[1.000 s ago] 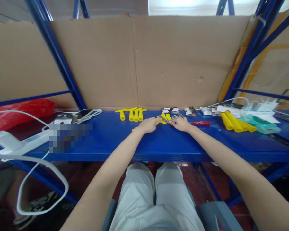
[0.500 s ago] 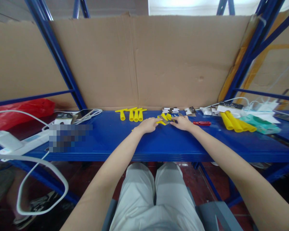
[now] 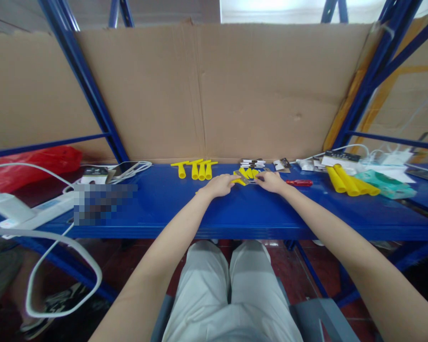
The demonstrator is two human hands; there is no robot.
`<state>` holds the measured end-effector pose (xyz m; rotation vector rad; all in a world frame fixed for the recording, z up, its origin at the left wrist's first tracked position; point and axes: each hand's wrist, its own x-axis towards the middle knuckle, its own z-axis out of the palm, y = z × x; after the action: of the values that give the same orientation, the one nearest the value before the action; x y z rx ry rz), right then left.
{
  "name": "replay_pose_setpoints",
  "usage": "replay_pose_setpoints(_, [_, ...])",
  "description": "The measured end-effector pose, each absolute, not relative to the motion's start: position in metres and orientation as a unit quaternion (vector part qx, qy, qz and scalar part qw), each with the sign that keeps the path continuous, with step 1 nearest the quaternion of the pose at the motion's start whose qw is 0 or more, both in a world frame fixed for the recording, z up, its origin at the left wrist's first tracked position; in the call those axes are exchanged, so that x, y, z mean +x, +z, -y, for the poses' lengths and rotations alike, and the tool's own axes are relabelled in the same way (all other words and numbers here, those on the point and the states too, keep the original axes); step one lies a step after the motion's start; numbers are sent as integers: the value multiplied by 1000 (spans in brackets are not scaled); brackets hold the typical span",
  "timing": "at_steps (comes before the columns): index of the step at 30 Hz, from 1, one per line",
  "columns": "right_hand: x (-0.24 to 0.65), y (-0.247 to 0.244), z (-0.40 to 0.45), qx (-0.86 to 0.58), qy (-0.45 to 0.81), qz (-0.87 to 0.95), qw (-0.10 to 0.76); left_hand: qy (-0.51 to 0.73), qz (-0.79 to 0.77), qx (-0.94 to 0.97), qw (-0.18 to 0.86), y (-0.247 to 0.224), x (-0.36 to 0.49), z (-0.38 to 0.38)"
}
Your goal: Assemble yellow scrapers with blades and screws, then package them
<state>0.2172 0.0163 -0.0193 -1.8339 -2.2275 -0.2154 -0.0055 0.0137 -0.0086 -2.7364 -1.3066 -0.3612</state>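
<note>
My left hand is closed around a yellow T-shaped tool that lies low over the blue table. Its handle end peeks out beside my left wrist, and a thin grey metal plate shows at its head. Just right of that head, the fingers of my right hand are drawn together; what they hold is too small to make out. Several short yellow pieces lie behind the two hands. A red screwdriver rests beside my right wrist.
Several yellow T-shaped tools stand in a row at the back. Small white-and-black packs lie behind my hands. Yellow tubes and a green plastic bag are at right. A white power strip and cables occupy the left.
My right hand has shifted slightly right, away from the tool's head, and more of the yellow pieces behind shows. My left hand keeps its place.
</note>
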Motion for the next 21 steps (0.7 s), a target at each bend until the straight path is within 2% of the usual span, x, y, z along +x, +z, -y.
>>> replay_pose_setpoints(21, [231,-11,-18,-648,-146,663,345,-124,424,-896,44,-9,-5,-14])
